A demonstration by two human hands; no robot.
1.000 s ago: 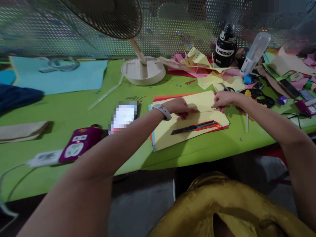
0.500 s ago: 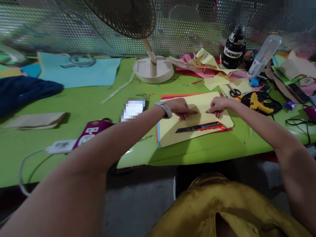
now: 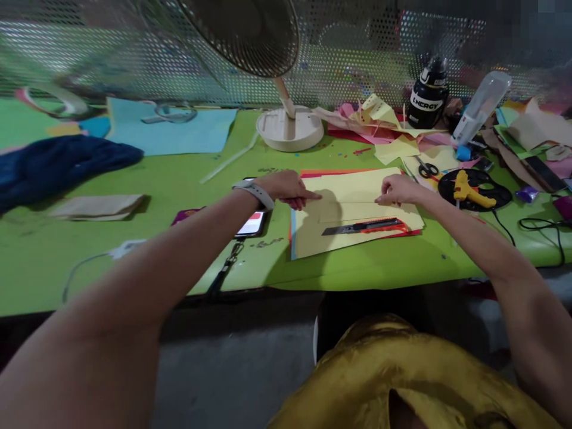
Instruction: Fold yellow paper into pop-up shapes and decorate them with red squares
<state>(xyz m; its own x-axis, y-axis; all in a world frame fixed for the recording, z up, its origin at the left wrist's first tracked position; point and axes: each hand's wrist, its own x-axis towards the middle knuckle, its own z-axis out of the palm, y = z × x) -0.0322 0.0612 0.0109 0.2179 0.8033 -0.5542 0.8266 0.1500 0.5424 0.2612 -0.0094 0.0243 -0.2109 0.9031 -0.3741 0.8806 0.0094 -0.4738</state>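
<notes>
A pale yellow paper sheet [image 3: 357, 185] lies on a small stack of coloured sheets, with a straight crease or edge running across it. My left hand [image 3: 290, 189], a watch on its wrist, is at the sheet's left side; its index finger stretches along the paper and the other fingers are curled under. At the right end of the line, my right hand [image 3: 397, 189] has its thumb and fingers pinched together on the yellow paper. Just below both hands rests a utility knife [image 3: 364, 226] with a black and orange body.
Behind the stack stands a desk fan [image 3: 290, 128]. To the right are scissors [image 3: 428, 170], a yellow glue gun [image 3: 469, 190], a black bottle [image 3: 426, 101], a clear bottle [image 3: 482, 107] and paper scraps. Left are a phone [image 3: 252, 223], folded brown paper [image 3: 98, 207] and dark blue cloth [image 3: 67, 164].
My left hand has slid left along the yellow paper, away from my right hand. My right hand stays near the same spot, its fingers more curled in. The view has shifted slightly left.
</notes>
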